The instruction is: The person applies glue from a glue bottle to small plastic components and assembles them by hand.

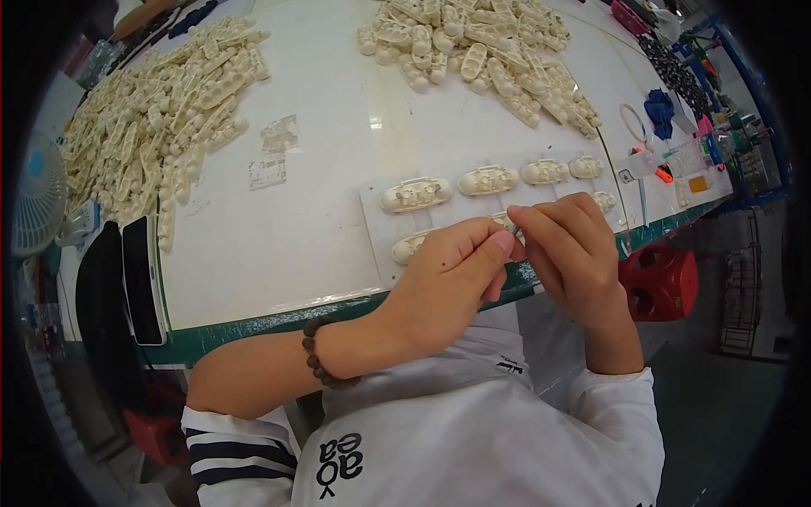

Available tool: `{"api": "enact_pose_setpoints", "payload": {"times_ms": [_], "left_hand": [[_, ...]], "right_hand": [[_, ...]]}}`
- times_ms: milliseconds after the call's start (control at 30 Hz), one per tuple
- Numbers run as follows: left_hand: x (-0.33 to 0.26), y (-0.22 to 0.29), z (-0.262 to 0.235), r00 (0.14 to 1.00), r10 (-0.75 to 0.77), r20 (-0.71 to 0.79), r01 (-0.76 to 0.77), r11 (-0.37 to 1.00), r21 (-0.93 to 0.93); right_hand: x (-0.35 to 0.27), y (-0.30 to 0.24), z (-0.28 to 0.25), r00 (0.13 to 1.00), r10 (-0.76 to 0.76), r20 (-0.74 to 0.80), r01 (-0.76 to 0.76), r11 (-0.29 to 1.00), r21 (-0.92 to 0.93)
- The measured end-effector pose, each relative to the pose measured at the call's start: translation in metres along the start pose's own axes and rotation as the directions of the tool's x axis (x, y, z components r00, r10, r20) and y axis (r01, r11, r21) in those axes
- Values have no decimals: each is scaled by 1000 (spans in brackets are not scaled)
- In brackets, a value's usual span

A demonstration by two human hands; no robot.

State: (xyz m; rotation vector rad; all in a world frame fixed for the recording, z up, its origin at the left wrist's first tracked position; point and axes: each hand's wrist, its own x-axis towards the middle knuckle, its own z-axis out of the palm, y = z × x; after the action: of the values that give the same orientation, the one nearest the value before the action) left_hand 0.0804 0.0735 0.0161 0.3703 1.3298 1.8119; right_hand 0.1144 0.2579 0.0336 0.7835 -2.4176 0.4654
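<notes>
My left hand (452,279) and my right hand (570,253) meet at the near edge of the white table (279,245). Between their fingertips sits a tiny thin grey piece (515,229), pinched by both. A dark bead bracelet (319,355) circles my left wrist. Just beyond the hands, cream oval plastic parts (414,194) lie in two rows on a white sheet (376,253); my hands hide part of the nearer row.
Big heaps of cream plastic parts lie at the far left (160,118) and far centre (481,51). A dark phone (139,279) rests at the left edge beside a small fan (34,198). A red stool (663,283) stands under the right side; small tools and blue bits (659,110) crowd the right edge.
</notes>
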Motion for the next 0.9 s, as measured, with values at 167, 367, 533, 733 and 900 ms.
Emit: {"api": "enact_pose_setpoints", "payload": {"times_ms": [167, 367, 533, 733, 900], "left_hand": [[-1, -5, 14, 963, -268, 14, 250, 878, -407], [-1, -9, 10, 985, -142, 101, 169, 919, -357], [-5, -20, 7, 984, -72, 163, 107, 970, -218], [1, -29, 1, 986, -39, 164, 76, 972, -224], [0, -28, 0, 984, -42, 176, 82, 970, -227]], "right_hand": [[-13, 6, 0, 999, -26, 24, 26, 1000, -16], [-6, 24, -3, 998, 14, -64, -22, 992, -124], [12, 34, 18, 991, 113, 76, -111, 994, -24], [18, 38, 30, 972, 113, 206, -109, 994, -31], [14, 35, 16, 976, 166, 141, -172, 985, 32]]}}
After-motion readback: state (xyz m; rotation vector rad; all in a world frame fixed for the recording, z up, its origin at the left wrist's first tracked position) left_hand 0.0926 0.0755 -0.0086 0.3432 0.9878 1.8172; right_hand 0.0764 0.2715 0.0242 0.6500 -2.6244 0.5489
